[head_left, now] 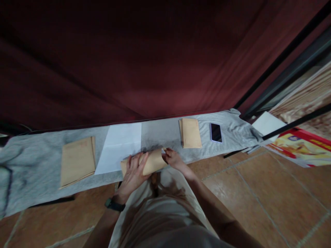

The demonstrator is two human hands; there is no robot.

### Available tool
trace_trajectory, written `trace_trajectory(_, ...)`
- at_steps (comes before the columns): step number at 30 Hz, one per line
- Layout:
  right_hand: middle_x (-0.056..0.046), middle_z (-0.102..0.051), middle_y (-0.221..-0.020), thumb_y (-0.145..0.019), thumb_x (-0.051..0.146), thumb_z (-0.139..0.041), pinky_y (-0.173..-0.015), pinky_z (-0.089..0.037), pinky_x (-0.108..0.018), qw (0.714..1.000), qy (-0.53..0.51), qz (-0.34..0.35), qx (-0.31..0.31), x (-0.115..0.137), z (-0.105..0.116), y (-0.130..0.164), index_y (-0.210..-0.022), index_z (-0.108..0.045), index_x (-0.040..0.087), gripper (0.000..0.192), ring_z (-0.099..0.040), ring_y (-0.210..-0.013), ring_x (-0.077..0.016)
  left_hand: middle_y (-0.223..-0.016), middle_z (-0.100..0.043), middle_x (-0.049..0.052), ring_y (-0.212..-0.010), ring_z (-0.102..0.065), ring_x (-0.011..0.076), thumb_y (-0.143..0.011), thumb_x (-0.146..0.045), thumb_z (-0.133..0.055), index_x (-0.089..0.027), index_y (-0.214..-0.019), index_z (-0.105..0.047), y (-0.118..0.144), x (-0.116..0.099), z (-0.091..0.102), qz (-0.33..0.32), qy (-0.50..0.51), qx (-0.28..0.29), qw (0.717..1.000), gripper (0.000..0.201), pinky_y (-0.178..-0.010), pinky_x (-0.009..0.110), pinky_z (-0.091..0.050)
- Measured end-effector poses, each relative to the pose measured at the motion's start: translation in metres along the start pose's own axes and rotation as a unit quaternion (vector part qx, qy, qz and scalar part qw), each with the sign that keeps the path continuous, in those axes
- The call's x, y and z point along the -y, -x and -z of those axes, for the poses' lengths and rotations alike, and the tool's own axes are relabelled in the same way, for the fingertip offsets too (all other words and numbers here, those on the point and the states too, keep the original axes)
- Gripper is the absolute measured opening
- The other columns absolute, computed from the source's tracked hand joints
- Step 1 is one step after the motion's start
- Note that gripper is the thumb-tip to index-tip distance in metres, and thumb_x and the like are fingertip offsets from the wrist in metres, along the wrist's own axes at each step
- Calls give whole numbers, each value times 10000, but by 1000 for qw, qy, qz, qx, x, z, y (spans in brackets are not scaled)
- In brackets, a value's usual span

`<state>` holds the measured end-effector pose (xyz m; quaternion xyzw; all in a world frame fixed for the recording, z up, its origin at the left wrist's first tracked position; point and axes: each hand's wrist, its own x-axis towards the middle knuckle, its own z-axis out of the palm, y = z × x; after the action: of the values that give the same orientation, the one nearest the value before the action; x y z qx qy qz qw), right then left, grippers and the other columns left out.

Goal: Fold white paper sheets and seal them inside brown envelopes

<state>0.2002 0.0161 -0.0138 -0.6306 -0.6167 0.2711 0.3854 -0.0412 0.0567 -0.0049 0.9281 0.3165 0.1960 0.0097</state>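
Observation:
A brown paper envelope (pixel 154 162) lies at the near edge of the cloth-covered surface, in front of my body, slightly bowed. My left hand (pixel 134 169) rests across its left part, fingers over the top, holding it down. At its right end, my right hand (pixel 171 157) pinches the edge, where a small pale patch shows; I cannot tell whether that is a flap or paper inside. Just behind and left of the envelope lies a white sheet of paper (pixel 121 144).
A stack of larger brown envelopes (pixel 77 160) lies at left, smaller brown envelopes (pixel 191 133) at right. Beyond these is a phone (pixel 216 133). A dark red curtain (pixel 155 69) hangs behind the grey cloth (pixel 33 165). A red and yellow box (pixel 302 146) and black bars (pixel 297 122) stand at right.

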Motion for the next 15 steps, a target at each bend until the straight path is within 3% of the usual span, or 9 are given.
trace_trajectory(5,-57,-725,-900,-878,175,-616,-711,-486,-246,997,64,-41,-25,9,2,4,-902,-725,195,113,-655,-780,-174,-1445,-511,241,-1374,-462,370,-819,-344,-725,-151,-1586,-257,-4,0,-2,-6,-1,-3,1000,919,-1194,599,-257)
trace_trajectory(10,-50,-703,-906,-847,152,-623,-708,-479,-245,997,53,-40,-36,13,10,7,-819,-705,191,96,-639,-765,-160,-1427,-516,252,-1366,-460,383,-816,-358,-729,-140,-1583,-260,-6,1,0,-2,1,-5,1000,925,-1184,617,-261)
trace_trajectory(15,-19,-675,-880,-819,159,-616,-734,-494,-254,989,-22,-71,-129,9,8,13,-865,-659,207,79,-649,-783,-157,-1447,-493,246,-1380,-444,383,-819,-372,-732,-156,-1593,-246,-5,3,0,-3,12,-9,1000,938,-1190,620,-251)
